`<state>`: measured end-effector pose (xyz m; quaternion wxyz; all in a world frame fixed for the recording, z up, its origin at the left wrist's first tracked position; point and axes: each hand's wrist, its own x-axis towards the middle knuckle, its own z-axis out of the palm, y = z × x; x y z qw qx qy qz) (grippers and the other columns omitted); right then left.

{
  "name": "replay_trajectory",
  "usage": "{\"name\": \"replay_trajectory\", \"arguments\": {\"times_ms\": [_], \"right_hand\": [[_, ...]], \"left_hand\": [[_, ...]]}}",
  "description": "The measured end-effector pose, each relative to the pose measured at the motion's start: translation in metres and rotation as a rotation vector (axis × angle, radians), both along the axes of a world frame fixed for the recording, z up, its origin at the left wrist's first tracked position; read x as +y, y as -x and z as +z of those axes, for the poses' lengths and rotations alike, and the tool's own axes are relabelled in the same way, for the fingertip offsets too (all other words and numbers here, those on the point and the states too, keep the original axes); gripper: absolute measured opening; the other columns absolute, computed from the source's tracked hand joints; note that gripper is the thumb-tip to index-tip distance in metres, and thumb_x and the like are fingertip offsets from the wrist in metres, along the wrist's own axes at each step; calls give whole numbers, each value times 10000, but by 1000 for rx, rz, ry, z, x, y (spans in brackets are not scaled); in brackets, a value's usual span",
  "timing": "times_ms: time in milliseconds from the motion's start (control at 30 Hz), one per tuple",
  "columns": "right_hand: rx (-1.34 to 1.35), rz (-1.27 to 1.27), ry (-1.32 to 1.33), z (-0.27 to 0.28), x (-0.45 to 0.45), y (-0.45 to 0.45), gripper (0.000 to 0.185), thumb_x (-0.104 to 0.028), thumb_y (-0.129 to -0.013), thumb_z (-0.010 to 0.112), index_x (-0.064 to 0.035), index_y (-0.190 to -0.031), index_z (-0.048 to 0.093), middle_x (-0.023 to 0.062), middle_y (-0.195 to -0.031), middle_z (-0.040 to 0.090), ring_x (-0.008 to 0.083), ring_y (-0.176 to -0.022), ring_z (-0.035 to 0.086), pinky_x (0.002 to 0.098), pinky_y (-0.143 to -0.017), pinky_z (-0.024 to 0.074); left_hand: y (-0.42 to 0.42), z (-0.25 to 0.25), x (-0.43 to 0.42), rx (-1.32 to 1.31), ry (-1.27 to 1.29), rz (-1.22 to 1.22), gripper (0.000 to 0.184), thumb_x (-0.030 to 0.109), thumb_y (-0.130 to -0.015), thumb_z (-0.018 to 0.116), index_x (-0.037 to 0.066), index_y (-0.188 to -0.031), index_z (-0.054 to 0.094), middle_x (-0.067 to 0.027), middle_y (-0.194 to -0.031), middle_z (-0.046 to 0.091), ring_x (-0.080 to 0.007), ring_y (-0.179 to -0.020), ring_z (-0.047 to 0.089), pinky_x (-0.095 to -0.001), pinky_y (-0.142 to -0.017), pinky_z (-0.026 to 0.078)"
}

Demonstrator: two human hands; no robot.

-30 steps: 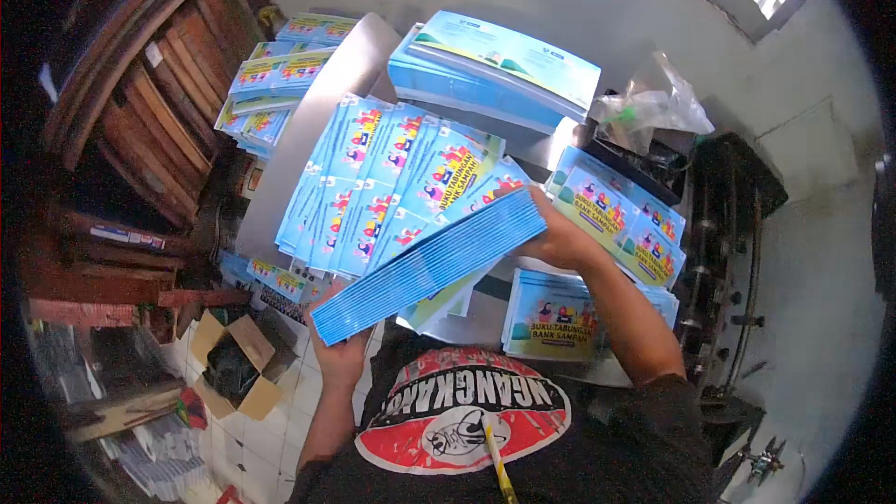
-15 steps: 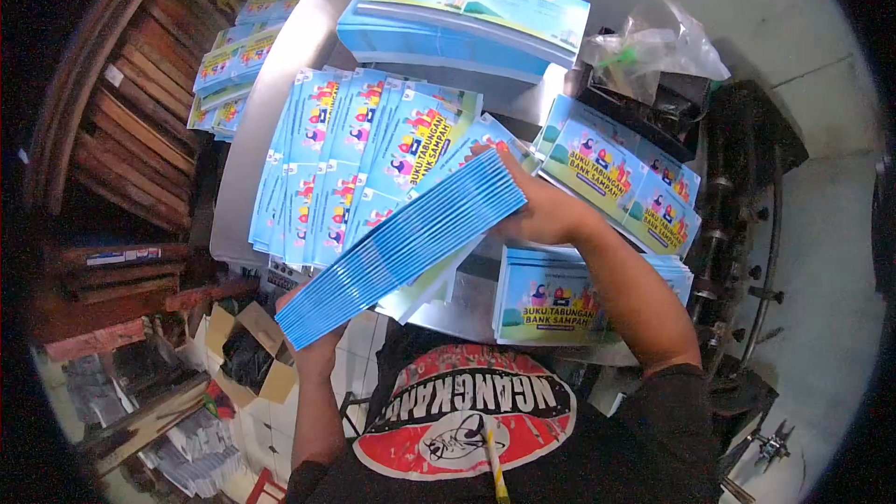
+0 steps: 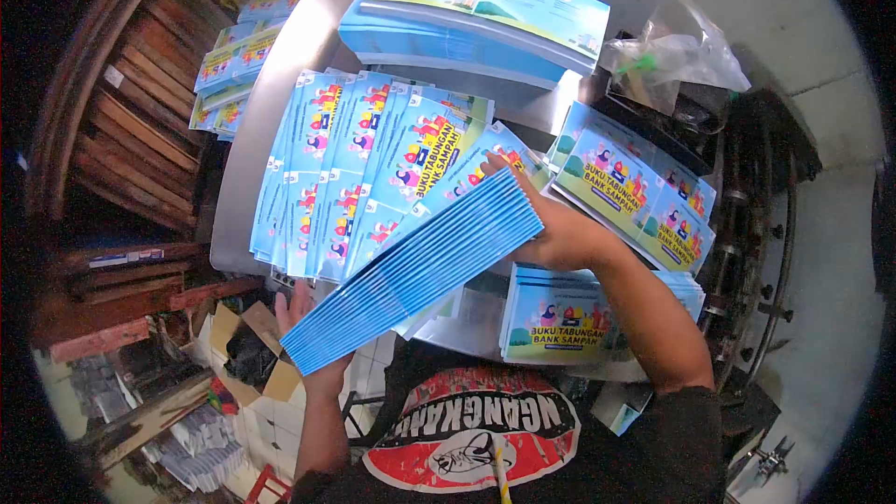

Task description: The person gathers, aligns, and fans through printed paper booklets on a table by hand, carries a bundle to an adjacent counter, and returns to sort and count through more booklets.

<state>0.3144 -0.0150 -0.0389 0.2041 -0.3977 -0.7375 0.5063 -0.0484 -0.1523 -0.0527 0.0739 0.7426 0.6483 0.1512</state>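
Observation:
A thick stack of blue folded booklets (image 3: pixel 411 271) is held slantwise above the table's front edge, its layered edges facing up. My right hand (image 3: pixel 560 229) grips the stack's upper right end, fingers wrapped behind it. At the lower left end my left hand (image 3: pixel 315 341) supports the stack from below, with some fingers showing past its edge. Just behind the stack lie overlapping rows of printed covers (image 3: pixel 350 145). To the right of my right hand is a pile of covers (image 3: pixel 607 173), and below that another pile (image 3: pixel 560 317).
A tall pile of blue sheets (image 3: pixel 467 14) stands at the table's back. Beside it, a clear plastic bag (image 3: pixel 677 47) rests on a black box. More covers (image 3: pixel 233 61) lie beyond the table's left edge. An open cardboard box (image 3: pixel 280 381) is on the floor at left.
The view has shifted. The stack's layers are now fanned a little more, and fingers of my left hand have spread out past its lower left end.

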Motion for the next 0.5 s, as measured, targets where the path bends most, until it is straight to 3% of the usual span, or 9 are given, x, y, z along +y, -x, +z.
{"name": "replay_trajectory", "arguments": {"times_ms": [133,233,300,333,400,433,500], "right_hand": [[15,-8,123,8,2,-1,1151,-222,-740,809,-92,-1512,-35,197,-1510,296,319,-1364,358,369,-1101,304],[-55,47,97,30,11,-14,1160,-278,-676,851,-63,-1513,77,213,-1518,261,291,-1366,354,382,-1107,302],[171,-161,-96,57,20,-23,822,-269,-715,816,-39,-1390,407,178,-1351,482,283,-1228,502,361,-1037,389],[171,-158,-96,70,23,-18,822,-269,-715,816,-39,-1390,407,178,-1351,482,283,-1228,502,361,-1037,389],[-228,59,-543,90,27,0,334,-180,-785,713,-32,-1068,615,102,-1043,596,243,-1000,586,338,-880,469],[-229,56,-550,92,27,9,334,-180,-785,713,-32,-1068,615,102,-1043,596,243,-1000,586,338,-880,469],[-447,243,-775,96,29,24,85,-106,-807,607,-49,-869,620,63,-883,571,228,-879,574,342,-757,471]], "left_hand": [[9,-14,-8,-144,12,73,1085,155,-669,849,29,-1463,120,-212,-1450,368,-306,-1317,402,-435,-1091,325],[16,-21,-14,-198,65,30,1043,162,-669,853,24,-1448,173,-215,-1422,400,-282,-1254,465,-413,-1042,388],[8,-21,-12,-383,0,87,914,152,-676,846,13,-1393,298,-211,-1357,468,-254,-1157,530,-392,-997,426],[4,-19,-10,-445,-24,106,871,149,-678,843,9,-1375,339,-210,-1335,490,-245,-1124,552,-384,-982,439],[-2,-10,-5,-638,135,278,752,145,-687,834,2,-1305,431,-198,-1265,542,-240,-1068,583,-371,-969,446],[-3,-8,-3,-702,184,335,713,144,-689,831,-1,-1281,461,-195,-1242,559,-238,-1049,593,-367,-964,448],[0,-10,-4,-869,206,294,612,151,-692,828,-7,-1201,527,-175,-1175,591,-234,-1028,603,-369,-959,449]]}}
